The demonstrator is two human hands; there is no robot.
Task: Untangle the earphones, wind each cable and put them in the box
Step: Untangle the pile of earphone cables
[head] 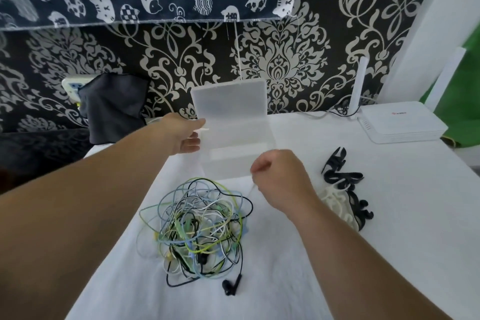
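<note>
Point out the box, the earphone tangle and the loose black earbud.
box [228,163]: head view, front wall of the base.
earphone tangle [197,226]: head view, middle of the heap.
black earbud [230,287]: head view, on its body.

Taking the earphone tangle [197,231] as centre: the open plastic box [228,163] blocks 12 o'clock, its lid [230,97] upright. Black and white scroll-shaped pieces [342,189] obstruct 2 o'clock, a router [400,122] beyond. Bare desk [389,254] at 4 o'clock permits passage.
</note>
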